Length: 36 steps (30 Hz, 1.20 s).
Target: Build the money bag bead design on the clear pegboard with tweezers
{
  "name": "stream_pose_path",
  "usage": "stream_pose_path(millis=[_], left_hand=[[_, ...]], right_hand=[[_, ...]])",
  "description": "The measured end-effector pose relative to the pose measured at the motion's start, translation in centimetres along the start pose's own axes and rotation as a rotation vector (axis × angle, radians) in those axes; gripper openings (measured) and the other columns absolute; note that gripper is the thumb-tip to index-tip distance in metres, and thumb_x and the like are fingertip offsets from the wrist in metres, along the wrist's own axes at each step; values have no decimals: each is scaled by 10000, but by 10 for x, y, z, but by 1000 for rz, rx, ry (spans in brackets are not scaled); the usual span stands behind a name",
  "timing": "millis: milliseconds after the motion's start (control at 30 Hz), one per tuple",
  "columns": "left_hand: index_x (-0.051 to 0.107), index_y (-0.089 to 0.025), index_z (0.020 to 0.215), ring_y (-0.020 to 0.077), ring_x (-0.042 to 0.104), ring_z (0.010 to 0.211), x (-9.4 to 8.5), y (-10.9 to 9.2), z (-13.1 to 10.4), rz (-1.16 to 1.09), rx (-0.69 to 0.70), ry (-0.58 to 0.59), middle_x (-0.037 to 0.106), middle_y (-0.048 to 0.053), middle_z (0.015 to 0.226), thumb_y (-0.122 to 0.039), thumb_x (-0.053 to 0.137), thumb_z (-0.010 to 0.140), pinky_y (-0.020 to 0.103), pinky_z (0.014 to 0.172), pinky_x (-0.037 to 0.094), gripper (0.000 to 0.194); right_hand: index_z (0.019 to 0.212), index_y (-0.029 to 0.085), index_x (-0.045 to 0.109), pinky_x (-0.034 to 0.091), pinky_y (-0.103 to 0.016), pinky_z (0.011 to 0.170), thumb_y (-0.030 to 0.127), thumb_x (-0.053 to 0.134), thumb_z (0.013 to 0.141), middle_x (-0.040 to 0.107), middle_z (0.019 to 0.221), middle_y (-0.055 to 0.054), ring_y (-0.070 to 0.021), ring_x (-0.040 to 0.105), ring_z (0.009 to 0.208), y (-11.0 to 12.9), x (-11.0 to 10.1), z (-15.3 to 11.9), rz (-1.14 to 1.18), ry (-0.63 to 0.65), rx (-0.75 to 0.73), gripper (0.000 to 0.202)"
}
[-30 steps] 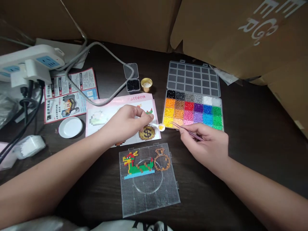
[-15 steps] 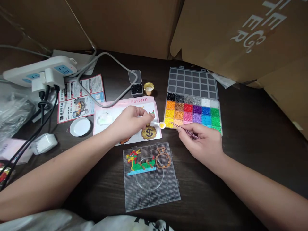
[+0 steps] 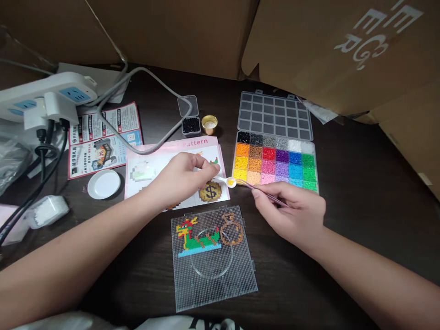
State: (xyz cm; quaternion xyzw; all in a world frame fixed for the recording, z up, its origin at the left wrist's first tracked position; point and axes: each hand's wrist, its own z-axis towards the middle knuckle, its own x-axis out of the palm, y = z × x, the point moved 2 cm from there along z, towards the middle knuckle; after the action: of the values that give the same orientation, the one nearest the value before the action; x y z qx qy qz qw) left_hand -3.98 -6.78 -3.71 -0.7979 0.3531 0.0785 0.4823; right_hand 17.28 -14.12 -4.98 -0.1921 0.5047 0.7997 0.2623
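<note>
My left hand [image 3: 187, 176] pinches the handle of a small white spoon [image 3: 233, 185], whose bowl carries a few yellow beads [image 3: 231, 182]. Purplish tweezers [image 3: 273, 199] are held in my right hand [image 3: 295, 208], their tips close beside the spoon's bowl. Just behind the tips stands the open bead box [image 3: 275, 156], sorted by colour. Under my left hand lies a printed pattern sheet [image 3: 161, 160] showing a money bag. Nearer to me is a clear pegboard [image 3: 213, 288] bearing a bead dragon boat [image 3: 201, 238] and a brown bag outline [image 3: 231, 229].
Behind the sheet sit a small box of black beads [image 3: 190, 125] and a gold cup [image 3: 209, 124]. At the left are a white dish [image 3: 103, 184], a container of white beads [image 3: 51, 211], a leaflet [image 3: 103, 137] and a power strip [image 3: 48, 98] with a looping grey cable [image 3: 151, 150].
The tweezer tips have come closer to the spoon's bowl. My left hand keeps its pinch on the spoon. The whole view has shifted slightly.
</note>
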Motion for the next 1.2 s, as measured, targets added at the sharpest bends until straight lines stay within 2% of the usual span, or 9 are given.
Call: stream_pose_path(millis=[133,267,367,533,733,1200], left_hand=[[534,-201,637,53,301,287,0,0,1,-7,-31,15,395,-61,411,-551,553,835,177,280,172,403],[534,-213,657,74,327,252,-1,-1,1,-13,-92,31,378,-66,375,-558,550,834,181,256,175,388],[535,-214,654,81,330,236,-2,-1,1,-8,-124,26,374,-65,354,-575,546,830,184,250,167,402],[550,-210,651,78,343,223,-3,-3,1,13,-120,8,385,-59,312,-568,545,838,178,254,168,404],[522,-196,600,58,333,237,-4,-4,1,5,-99,-5,385,-60,308,-545,566,839,172,270,182,425],[517,-207,619,72,330,251,-3,-4,1,4,-118,10,392,-58,347,-558,566,826,183,269,172,411]], right_hand=[[847,187,711,421,-192,391,136,687,787,696,600,27,-69,531,422,3,1,2,33,81,-17,82],[795,191,698,430,-207,411,142,706,778,689,595,21,-85,551,452,-3,-6,1,-31,-11,50,52],[785,199,696,427,-214,412,150,710,778,694,614,18,-90,557,460,-7,-7,0,-60,-9,79,51],[787,199,700,440,-223,430,170,699,792,708,641,7,-101,585,485,-9,-4,0,-81,62,84,30],[800,207,705,417,-224,411,187,681,817,683,591,27,-87,543,441,-7,-3,3,-127,134,54,35],[784,202,710,419,-216,432,182,691,813,686,596,27,-85,562,462,-7,-5,3,-129,122,62,40]])
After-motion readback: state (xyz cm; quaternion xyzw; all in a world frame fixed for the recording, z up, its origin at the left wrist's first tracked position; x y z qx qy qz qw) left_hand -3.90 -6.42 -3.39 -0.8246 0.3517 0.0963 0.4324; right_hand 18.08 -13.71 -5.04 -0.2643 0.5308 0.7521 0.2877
